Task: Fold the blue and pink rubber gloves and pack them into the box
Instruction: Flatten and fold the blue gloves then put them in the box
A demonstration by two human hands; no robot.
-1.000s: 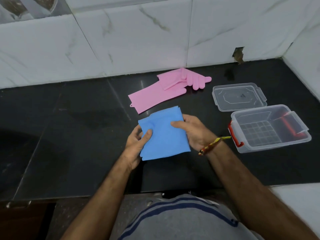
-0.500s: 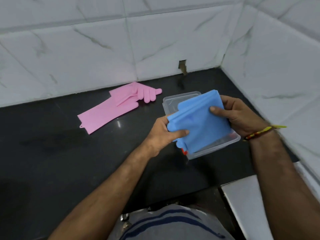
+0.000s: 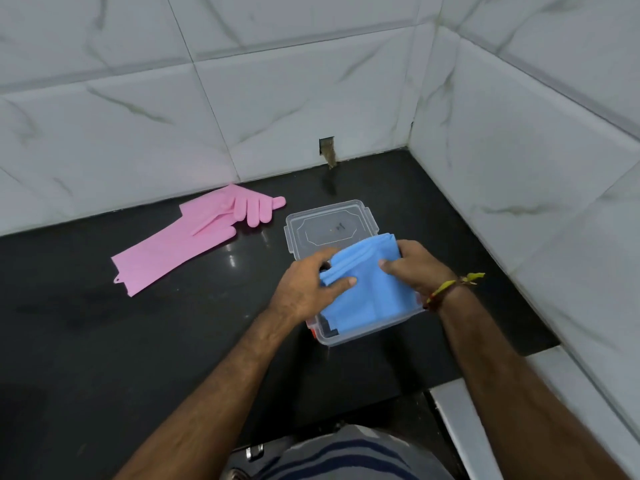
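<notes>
We press the folded blue gloves [image 3: 367, 289] into the clear plastic box [image 3: 349, 336] on a black countertop [image 3: 173, 341], in the corner of a white tiled wall [image 3: 242, 98]. Our left hand [image 3: 304, 289] grips the near-left edge of the bundle, thumb on top and fingers curled under; our right hand [image 3: 415, 268], a braided band [image 3: 450, 285] at the wrist, clamps the far-right edge the same way. The bundle sits partly inside the box, its upper end tilted above the rim, so we judge this step nearly done but not settled. The box's lid [image 3: 329, 225] lies flat just behind it, off and waiting. The pink gloves [image 3: 194, 244] rest well apart to the left by the wall, fingers pointing toward the lid; they look only loosely stacked, and we cannot tell how far their folding has gone. By our reckoning, roughly half remains: seat the blue bundle, fold and pack the pink.
</notes>
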